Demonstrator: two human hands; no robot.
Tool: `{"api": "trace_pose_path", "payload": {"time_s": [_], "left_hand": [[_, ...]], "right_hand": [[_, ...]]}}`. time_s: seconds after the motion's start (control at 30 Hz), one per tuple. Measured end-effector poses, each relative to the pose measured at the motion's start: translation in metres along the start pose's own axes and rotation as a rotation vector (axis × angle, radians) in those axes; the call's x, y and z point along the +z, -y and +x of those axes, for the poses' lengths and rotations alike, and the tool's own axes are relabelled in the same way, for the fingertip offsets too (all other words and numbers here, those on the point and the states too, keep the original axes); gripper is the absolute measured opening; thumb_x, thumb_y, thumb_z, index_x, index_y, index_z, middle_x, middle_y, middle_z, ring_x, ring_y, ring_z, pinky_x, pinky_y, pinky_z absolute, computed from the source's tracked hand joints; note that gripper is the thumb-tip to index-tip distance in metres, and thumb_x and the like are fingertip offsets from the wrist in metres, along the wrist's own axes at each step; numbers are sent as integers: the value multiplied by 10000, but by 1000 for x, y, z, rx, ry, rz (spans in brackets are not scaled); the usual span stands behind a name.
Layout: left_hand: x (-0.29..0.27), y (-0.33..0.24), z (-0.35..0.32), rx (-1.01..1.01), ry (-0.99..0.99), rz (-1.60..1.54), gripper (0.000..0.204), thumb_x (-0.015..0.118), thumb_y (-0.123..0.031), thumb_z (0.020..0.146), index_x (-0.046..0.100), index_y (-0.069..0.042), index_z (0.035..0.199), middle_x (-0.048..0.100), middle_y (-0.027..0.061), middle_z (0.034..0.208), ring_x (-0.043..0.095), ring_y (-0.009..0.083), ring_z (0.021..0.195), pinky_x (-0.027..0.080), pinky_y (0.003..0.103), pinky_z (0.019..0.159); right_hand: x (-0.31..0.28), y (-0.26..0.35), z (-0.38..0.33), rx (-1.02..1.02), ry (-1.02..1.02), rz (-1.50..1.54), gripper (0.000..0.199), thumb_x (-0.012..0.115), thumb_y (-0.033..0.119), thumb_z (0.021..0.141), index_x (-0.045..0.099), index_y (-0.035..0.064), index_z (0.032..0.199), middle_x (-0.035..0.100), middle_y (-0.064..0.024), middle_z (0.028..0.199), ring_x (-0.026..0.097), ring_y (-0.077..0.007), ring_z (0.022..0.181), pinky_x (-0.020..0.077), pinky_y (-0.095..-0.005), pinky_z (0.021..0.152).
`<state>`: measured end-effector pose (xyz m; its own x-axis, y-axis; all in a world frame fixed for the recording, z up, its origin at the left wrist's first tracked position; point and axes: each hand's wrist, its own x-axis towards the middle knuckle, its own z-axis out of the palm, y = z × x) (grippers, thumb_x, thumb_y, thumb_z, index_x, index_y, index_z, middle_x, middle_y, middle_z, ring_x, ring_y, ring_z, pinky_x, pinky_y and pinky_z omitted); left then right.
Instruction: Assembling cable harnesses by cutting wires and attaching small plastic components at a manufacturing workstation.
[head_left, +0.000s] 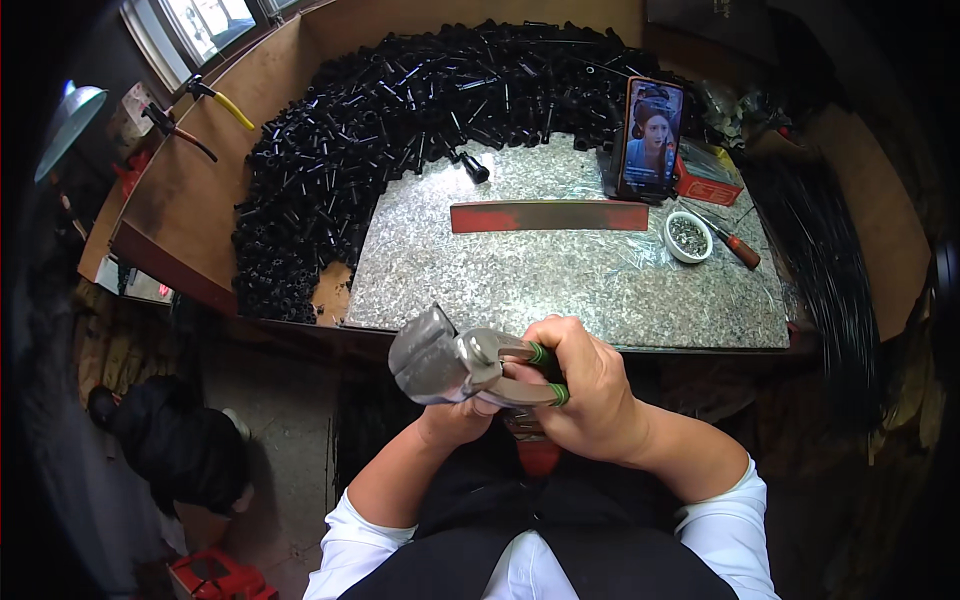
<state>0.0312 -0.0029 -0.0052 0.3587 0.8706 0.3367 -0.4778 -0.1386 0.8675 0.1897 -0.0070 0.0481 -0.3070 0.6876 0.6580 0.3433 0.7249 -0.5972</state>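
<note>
- A white bowl (pixel 690 258) is sitting at the right of the worktop (pixel 480 285), holding many small silvery pieces.
- A red open box (pixel 715 192) is standing above the bowl, at the right behind a phone (pixel 652 140); its contents are showing only as something pale and see-through.
- A brown-walled enclosure (pixel 185 215) is curving around the worktop from the left side to the right, holding a large heap of black tubular parts (pixel 470 90) across the upper left and top.
- Large pliers (pixel 480 352) with green-banded handles are hanging near the centre of the frame, in front of the worktop's near edge, their broad dark head pointing left.
- The right hand (pixel 592 395) is clenching its fingers around the handles, just right of the pivot.
- The left hand (pixel 458 422) is resting just under the dark head; its fingers are mostly hiding behind the tool, leaving its grip impossible to tell.
- A red-and-grey bar (pixel 550 217) is lying across the worktop, well apart from both hands.
</note>
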Motion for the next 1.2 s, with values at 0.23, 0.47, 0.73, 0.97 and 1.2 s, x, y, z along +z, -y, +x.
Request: {"api": "trace_pose_path", "payload": {"time_s": [0.23, 0.47, 0.73, 0.97, 1.2], "left_hand": [[-11, 4, -5, -56, 48, -79, 563, 660, -502, 842, 600, -20, 1128, 587, -12, 833, 516, 55, 708, 395, 213, 621], [-16, 7, -1, 62, -29, -9, 539, 649, -546, 823, 436, -74, 971, 436, -22, 623, 392, 48, 522, 317, 193, 481], [-29, -13, -2, 24, -113, -187, 674, 699, -623, 716, 369, -91, 966, 386, -18, 552, 363, 72, 464, 322, 214, 464], [-30, -14, -2, -18, -41, -170, 743, 728, -657, 667, 340, -107, 980, 380, -37, 559, 358, 55, 469, 309, 203, 467], [-15, -8, -3, -62, -144, -34, 823, 774, -684, 586, 337, -98, 965, 356, -50, 620, 367, 43, 499, 316, 188, 497]], "right_hand": [[-1, -1, 2, 90, 74, 128, 279, 627, -48, 796, 465, -7, 1020, 565, -151, 842, 609, -325, 747, 485, -372, 662], [-2, -1, -3, 90, 23, 90, 295, 691, 17, 800, 467, 18, 992, 620, -126, 856, 641, -246, 730, 503, -317, 642], [-46, -1, -31, 359, 265, 41, 361, 678, 22, 841, 360, 27, 1013, 559, -109, 794, 569, -157, 687, 457, -270, 634], [-72, 1, -27, 204, 476, -352, 347, 661, -113, 637, 417, 30, 838, 515, -138, 817, 549, -339, 727, 441, -389, 641], [-84, 13, -10, 75, 539, -500, 375, 630, -120, 623, 458, 13, 929, 533, -184, 967, 545, -359, 984, 417, -447, 865]]}}
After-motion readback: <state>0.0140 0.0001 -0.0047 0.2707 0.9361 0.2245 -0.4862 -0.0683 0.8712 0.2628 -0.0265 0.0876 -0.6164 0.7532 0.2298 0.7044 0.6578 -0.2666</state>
